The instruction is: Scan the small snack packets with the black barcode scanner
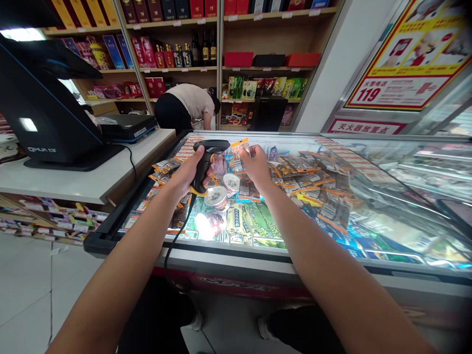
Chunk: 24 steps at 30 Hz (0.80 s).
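Observation:
My left hand [190, 172] is wrapped round the grip of a black and yellow barcode scanner [202, 172], whose head points right. A dark cable [180, 228] hangs from its handle. Between the fingers of my right hand [255, 164] is a small snack packet [238, 151] with orange edges, held up just right of the scanner head. Both hands are above the glass-topped chest freezer [236, 254]. More orange-edged packets [334, 209] are heaped on the right of the glass, with a smaller pile [165, 168] on the left. Round tubs [217, 196] and green bags [260, 221] show below my hands.
On the left, a white counter [70, 184] carries a checkout terminal [47, 113] and a black scale [127, 129]. A person [188, 105] bends over behind the freezer, before shelves [173, 70] of boxes and bottles. A fire-notice poster [409, 64] hangs at the right.

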Each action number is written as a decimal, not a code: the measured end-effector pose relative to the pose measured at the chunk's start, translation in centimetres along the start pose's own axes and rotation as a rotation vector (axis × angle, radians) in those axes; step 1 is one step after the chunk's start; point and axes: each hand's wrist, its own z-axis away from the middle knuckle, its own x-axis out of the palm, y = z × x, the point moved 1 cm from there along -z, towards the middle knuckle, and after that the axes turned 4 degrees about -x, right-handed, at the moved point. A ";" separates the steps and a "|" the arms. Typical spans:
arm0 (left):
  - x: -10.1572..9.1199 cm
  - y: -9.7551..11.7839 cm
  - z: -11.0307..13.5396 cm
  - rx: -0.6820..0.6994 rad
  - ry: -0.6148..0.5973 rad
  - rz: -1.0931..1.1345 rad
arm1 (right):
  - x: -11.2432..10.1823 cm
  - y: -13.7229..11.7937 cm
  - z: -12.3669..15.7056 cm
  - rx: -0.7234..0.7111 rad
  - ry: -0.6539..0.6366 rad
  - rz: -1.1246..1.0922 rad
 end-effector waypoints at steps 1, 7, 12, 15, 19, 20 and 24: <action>-0.1 -0.1 0.0 0.001 -0.007 -0.001 | 0.0 0.0 0.0 -0.002 0.005 0.001; 0.1 0.1 0.3 -0.024 -0.004 -0.004 | 0.0 0.0 0.0 -0.011 0.018 0.013; 0.4 1.1 0.8 -0.008 0.125 0.044 | -3.0 0.0 -1.0 0.056 -0.037 0.314; -0.1 1.5 0.7 0.023 0.238 0.095 | -5.2 -0.2 -1.3 0.176 -0.193 0.699; -0.5 1.5 0.4 0.055 0.350 0.140 | -4.3 -1.7 -0.2 0.007 -0.203 0.855; -0.5 1.5 0.4 0.061 0.356 0.146 | -3.2 -2.2 0.5 -0.079 -0.239 0.828; -0.5 1.2 0.4 0.066 0.327 0.145 | 2.8 -4.0 4.0 -0.417 -0.587 0.535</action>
